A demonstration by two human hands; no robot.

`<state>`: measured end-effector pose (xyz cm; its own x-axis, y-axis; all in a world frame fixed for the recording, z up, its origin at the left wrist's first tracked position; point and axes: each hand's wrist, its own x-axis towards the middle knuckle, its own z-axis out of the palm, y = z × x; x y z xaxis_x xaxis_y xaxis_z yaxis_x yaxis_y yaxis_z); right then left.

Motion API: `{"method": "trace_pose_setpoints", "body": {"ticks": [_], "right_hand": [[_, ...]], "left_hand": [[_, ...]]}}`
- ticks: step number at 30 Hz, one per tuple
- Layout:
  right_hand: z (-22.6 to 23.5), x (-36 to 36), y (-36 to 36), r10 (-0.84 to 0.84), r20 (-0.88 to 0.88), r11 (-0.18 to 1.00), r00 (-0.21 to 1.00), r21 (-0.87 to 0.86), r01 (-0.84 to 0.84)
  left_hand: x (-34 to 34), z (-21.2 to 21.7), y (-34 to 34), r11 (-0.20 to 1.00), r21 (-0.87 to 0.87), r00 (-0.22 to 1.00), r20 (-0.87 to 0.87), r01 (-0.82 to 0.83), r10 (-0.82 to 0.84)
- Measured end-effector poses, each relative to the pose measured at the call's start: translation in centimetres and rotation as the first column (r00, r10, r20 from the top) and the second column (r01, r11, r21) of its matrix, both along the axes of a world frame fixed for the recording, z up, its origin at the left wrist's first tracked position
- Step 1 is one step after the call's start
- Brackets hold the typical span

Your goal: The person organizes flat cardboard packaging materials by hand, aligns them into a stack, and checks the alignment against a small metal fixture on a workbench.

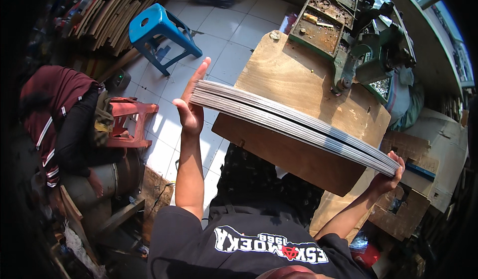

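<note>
Holding a stack of grey sheets [294,122] between flat left hand [190,105] and gripping right hand [388,178] — raised above the wooden table [294,75], not yet laid down.

- Small, crowded workshop, judging by the green cast-metal machine [358,45] mounted on a worn plywood bench [294,80].
- Trays on top of the machine filled with small metal parts and grit.
- Left of the bench, across a white tiled floor [219,40]: blue plastic stool [159,30] and red plastic stool [130,122].
- Far left of the bench, stacked boards [114,10] leaning in a heap.
- Right of the bench, cut cardboard pieces [403,204] piled up.
</note>
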<state>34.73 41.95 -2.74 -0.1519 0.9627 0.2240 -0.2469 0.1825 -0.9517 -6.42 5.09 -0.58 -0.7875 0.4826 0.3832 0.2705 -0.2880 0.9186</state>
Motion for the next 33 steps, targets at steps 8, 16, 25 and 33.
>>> {"method": "trace_pose_setpoints", "body": {"ticks": [8,16,25,33], "right_hand": [[0.7,-0.8,0.3,0.039,0.129,0.99,0.991,0.131,-0.056],[-0.1,0.0,0.7,0.033,-0.092,0.999,0.995,0.026,-0.03],[0.1,0.6,0.1,0.062,0.017,0.993,0.998,0.096,-0.064],[2.4,2.9,0.3,-0.066,0.111,0.985,0.992,0.163,0.047]], "left_hand": [[-0.3,-0.8,1.0,1.0,-0.02,1.0,0.027,0.0,0.0],[-0.9,-2.1,1.2,0.99,-0.032,0.99,0.032,-0.134,0.135],[-0.7,-2.0,3.4,0.943,0.066,0.941,0.12,-0.326,0.317],[-1.7,-3.4,2.2,0.952,0.089,0.954,0.093,-0.292,0.284]]}}
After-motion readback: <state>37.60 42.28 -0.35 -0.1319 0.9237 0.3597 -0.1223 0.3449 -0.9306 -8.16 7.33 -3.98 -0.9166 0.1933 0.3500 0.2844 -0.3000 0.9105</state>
